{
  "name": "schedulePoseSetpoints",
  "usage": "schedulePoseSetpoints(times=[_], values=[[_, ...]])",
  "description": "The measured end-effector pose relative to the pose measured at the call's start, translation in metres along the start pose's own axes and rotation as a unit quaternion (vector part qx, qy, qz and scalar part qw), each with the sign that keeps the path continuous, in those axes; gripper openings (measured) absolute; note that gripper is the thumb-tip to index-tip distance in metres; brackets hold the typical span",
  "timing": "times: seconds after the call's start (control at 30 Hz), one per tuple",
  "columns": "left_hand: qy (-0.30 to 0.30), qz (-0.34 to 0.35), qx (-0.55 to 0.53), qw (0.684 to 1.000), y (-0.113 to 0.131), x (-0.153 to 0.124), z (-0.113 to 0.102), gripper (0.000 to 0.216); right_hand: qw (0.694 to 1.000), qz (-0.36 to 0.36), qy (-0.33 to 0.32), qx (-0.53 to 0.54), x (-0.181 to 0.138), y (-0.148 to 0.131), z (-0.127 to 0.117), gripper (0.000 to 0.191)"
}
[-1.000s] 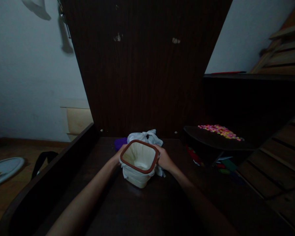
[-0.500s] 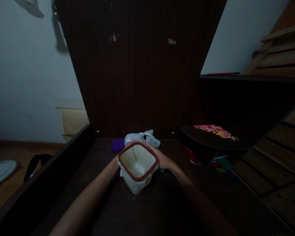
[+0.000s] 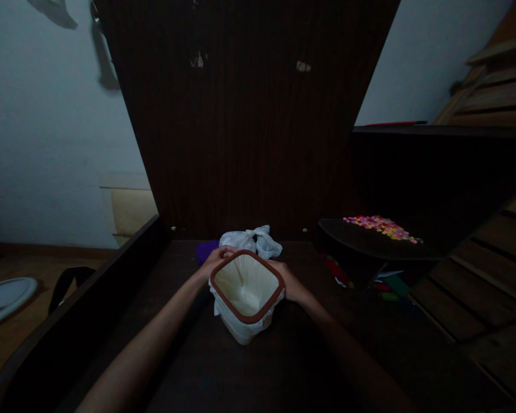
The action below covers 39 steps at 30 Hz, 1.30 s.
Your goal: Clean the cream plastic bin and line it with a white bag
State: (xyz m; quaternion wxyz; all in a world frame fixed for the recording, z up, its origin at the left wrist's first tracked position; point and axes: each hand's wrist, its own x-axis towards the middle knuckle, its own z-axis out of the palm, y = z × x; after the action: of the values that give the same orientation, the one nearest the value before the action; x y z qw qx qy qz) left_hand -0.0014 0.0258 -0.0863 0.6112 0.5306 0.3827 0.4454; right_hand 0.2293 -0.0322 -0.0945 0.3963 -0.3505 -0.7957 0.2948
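A small square bin (image 3: pixel 246 291) with a reddish-brown rim and a white plastic liner stands on the dark wooden surface (image 3: pixel 284 367). My left hand (image 3: pixel 215 261) is curled on the rim's far left corner, fingers pinching the liner edge. My right hand (image 3: pixel 290 281) grips the rim's right side, its fingers partly hidden behind the bin. The liner's edge hangs out under the rim. A knotted white plastic bag (image 3: pixel 251 241) lies just behind the bin, with a purple thing (image 3: pixel 205 250) beside it.
A tall dark panel (image 3: pixel 249 115) rises behind. A raised dark side board (image 3: pixel 81 310) runs along the left. A dark tray (image 3: pixel 370 241) with several coloured beads (image 3: pixel 380 225) sits at the right, coloured bits below it. A white plate (image 3: pixel 4 295) lies on the floor left.
My left hand moved from the bin's near left side to its far left corner. My right hand slid from the far edge to the right side. The bin turned slightly.
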Motion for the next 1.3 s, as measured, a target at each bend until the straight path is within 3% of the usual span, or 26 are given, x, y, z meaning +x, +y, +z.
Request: schedulePoseSetpoints(times=[0.17,0.33,0.4,0.53,0.6,0.73,0.83,0.93,1.07,1.2,1.3], values=[[0.115,0.045,0.012,0.992,-0.002,-0.038,-0.014,0.023,0.997,0.026,0.061,-0.038,-0.012,0.001,0.002,0.012],[0.185,0.090,0.017,0.978,-0.009,-0.090,-0.003,0.018,0.991,0.035,0.109,-0.063,-0.024,0.000,0.005,0.018],[0.157,0.121,0.015,0.980,-0.013,-0.111,0.004,0.031,0.990,0.032,0.119,-0.069,-0.028,-0.004,0.006,0.019],[0.015,0.177,0.060,0.982,-0.019,-0.137,0.015,0.083,0.988,0.023,0.135,-0.073,-0.034,-0.011,0.008,0.007],[-0.013,0.188,0.118,0.975,-0.020,-0.139,0.019,0.103,0.985,0.026,0.153,-0.074,-0.036,-0.011,0.010,0.017],[-0.009,0.201,0.202,0.959,-0.020,-0.128,0.026,0.126,0.983,0.013,0.180,-0.043,-0.039,-0.005,0.010,0.080],[-0.018,0.219,0.190,0.957,-0.020,-0.118,0.033,0.137,0.990,-0.006,0.138,-0.011,-0.038,-0.001,0.002,0.107],[-0.019,0.234,0.183,0.955,-0.020,-0.111,0.038,0.142,0.998,0.023,0.055,0.033,-0.033,-0.001,-0.008,0.102],[-0.041,0.244,0.216,0.944,-0.019,-0.102,0.040,0.148,0.992,0.057,-0.036,0.111,-0.022,-0.004,-0.015,0.068],[-0.054,0.249,0.229,0.939,-0.018,-0.094,0.042,0.148,0.987,0.062,-0.046,0.142,-0.015,-0.002,-0.017,0.059],[-0.048,0.259,0.234,0.936,-0.019,-0.092,0.042,0.146,0.983,0.067,-0.034,0.167,-0.019,0.005,-0.020,0.071]])
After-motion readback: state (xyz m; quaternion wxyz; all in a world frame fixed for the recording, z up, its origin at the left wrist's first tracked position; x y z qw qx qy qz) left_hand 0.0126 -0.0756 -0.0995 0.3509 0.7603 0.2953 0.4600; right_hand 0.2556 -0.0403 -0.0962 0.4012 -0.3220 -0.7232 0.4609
